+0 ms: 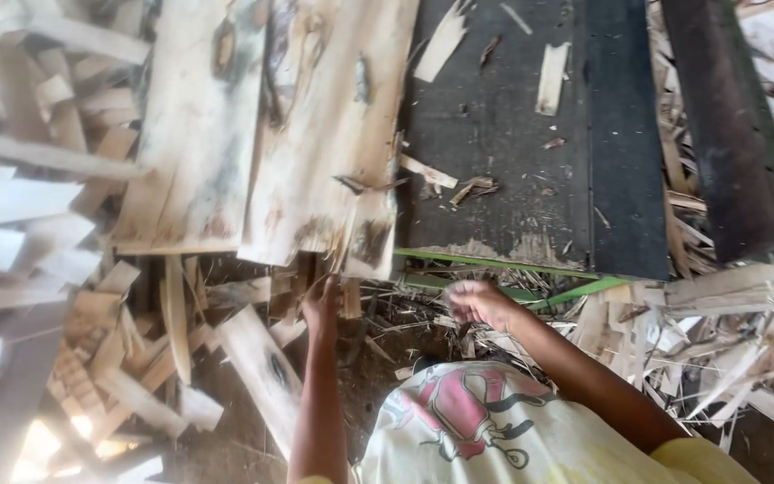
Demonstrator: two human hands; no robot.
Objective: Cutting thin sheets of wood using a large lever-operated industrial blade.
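daylight, bright | left edge overexposed, glaring | hands motion-blurred | edges stretched, soft

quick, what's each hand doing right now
Left hand: reaching up under the edge of the veneer sheets; grip cannot be told.
Right hand: fingers curled, apparently empty, beside the conveyor belt.

You stand before a dark conveyor belt (512, 179) with a green frame along its near edge. Wide sheets of pale wood veneer (270, 134) lie on its left half and overhang the near edge, while small slivers of veneer (550, 79) lie scattered over the bare right half. Around and below it, the ground (226, 394) is littered with broken veneer strips (262, 367).
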